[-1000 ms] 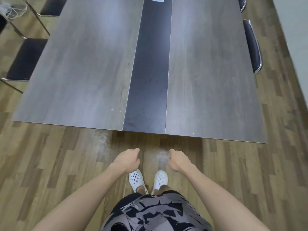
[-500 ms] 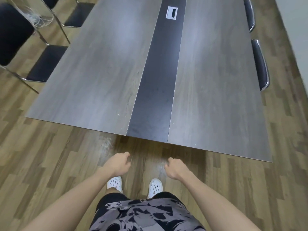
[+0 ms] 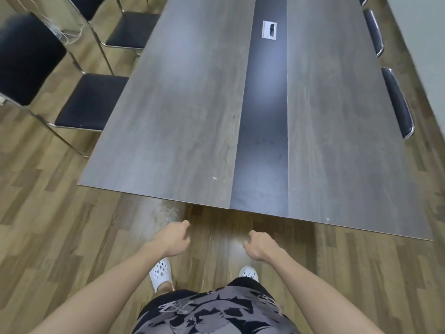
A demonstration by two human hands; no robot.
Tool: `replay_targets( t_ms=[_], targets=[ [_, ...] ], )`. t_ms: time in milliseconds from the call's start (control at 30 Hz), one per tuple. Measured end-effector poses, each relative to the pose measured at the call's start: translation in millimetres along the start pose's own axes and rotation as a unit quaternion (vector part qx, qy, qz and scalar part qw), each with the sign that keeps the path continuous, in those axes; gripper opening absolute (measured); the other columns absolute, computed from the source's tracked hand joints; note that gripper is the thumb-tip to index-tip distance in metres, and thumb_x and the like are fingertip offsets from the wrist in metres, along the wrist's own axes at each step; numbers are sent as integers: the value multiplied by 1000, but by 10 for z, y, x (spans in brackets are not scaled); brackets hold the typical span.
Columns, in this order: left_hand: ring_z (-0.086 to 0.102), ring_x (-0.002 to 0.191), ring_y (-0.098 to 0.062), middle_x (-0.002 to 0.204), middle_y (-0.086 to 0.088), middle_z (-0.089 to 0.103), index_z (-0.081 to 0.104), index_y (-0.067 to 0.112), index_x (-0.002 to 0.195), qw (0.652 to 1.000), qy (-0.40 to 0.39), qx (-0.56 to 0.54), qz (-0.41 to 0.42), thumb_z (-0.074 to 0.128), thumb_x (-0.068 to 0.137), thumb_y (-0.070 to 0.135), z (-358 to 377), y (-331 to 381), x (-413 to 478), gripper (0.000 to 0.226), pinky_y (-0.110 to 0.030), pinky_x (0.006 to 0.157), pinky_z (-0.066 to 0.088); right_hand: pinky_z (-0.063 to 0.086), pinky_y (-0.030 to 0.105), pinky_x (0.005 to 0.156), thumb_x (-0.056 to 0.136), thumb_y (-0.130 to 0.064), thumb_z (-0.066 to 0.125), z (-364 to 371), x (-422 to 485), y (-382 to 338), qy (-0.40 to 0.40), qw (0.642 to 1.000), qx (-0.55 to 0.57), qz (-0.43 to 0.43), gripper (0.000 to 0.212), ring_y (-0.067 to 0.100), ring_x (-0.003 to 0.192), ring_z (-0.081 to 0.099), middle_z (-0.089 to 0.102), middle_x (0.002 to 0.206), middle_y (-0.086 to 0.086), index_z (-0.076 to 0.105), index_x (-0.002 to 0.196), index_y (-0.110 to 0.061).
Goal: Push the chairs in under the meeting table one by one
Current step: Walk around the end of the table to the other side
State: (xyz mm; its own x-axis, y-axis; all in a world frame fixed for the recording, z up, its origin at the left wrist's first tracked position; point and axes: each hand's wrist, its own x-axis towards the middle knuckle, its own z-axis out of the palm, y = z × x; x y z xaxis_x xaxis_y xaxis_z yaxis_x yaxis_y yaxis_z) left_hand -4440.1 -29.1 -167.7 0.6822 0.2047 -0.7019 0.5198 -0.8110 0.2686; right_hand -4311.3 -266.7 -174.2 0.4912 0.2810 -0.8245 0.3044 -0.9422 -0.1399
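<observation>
The long grey meeting table [image 3: 183,121] with a dark centre strip stretches away from me. On its left side a black chair [image 3: 89,102] with a chrome frame stands pulled out, its seat partly beside the table edge. A second pulled-out chair [image 3: 130,28] stands farther back. On the right side two chair backs, the nearer [image 3: 397,102] and the farther [image 3: 373,32], sit tight against the table edge. My left hand [image 3: 172,238] and my right hand [image 3: 258,244] hang in front of me above the floor, fingers loosely curled, holding nothing, short of the table's near end.
A silver cable port [image 3: 269,30] sits in the table's dark strip. A pale wall [image 3: 423,32] runs close along the right side. Wood flooring [image 3: 48,225] lies to my left and right. My white shoes [image 3: 160,273] are below my hands.
The view has shifted left, so the table sits farther right and the left-side chairs show more fully. Both hands stay loosely curled in front of me.
</observation>
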Motion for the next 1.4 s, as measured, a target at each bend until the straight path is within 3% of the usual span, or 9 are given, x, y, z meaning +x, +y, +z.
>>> replay_targets(
  t_ms=[400, 733, 933, 1100, 1300, 1400],
  targets=[
    [56, 119, -26, 138, -7, 55, 43, 18, 141, 996, -44, 43, 68, 43, 95, 29, -469, -1272, -62, 47, -38, 97, 48, 43, 37, 102, 100, -34, 32, 353, -96, -1619, 16, 998, 40, 38, 49, 35, 125, 50, 51, 139, 19, 40, 140, -6],
    [61, 104, -26, 120, -9, 64, 56, 13, 119, 998, -16, 15, 55, 45, 90, 23, -528, -1572, -94, 32, -39, 90, 52, 41, 37, 105, 105, -28, 26, 429, -123, -1941, 4, 998, 44, 48, 47, 36, 128, 49, 48, 142, 21, 43, 139, 0],
    [60, 108, -25, 124, -8, 63, 56, 15, 126, 1000, 19, 5, 14, 44, 93, 21, -589, -1680, -180, 36, -29, 85, 47, 39, 37, 108, 104, -31, 26, 421, -78, -1973, 7, 998, 51, 35, 51, 33, 132, 46, 45, 146, 19, 38, 144, -2],
    [59, 107, -25, 125, -10, 61, 56, 14, 126, 999, 32, -10, -27, 44, 92, 18, -651, -1793, -244, 36, -26, 80, 44, 41, 38, 103, 103, -32, 26, 327, -43, -2089, 10, 999, 49, 13, 50, 33, 129, 49, 47, 144, 18, 39, 144, -5],
    [60, 108, -23, 126, -9, 61, 57, 14, 125, 998, 44, -26, -42, 44, 91, 17, -734, -2056, -221, 36, -27, 81, 47, 47, 34, 91, 95, -7, 35, 318, -6, -2279, -9, 1000, 18, 24, 48, 32, 120, 54, 50, 140, 17, 38, 143, -7],
    [61, 105, -25, 125, -9, 61, 57, 14, 124, 998, 42, -18, -39, 44, 91, 17, -805, -2259, -171, 36, -28, 80, 48, 47, 33, 84, 93, -5, 35, 335, 40, -2483, -16, 999, 0, 28, 45, 32, 116, 57, 54, 135, 17, 42, 138, -5]
  ],
)
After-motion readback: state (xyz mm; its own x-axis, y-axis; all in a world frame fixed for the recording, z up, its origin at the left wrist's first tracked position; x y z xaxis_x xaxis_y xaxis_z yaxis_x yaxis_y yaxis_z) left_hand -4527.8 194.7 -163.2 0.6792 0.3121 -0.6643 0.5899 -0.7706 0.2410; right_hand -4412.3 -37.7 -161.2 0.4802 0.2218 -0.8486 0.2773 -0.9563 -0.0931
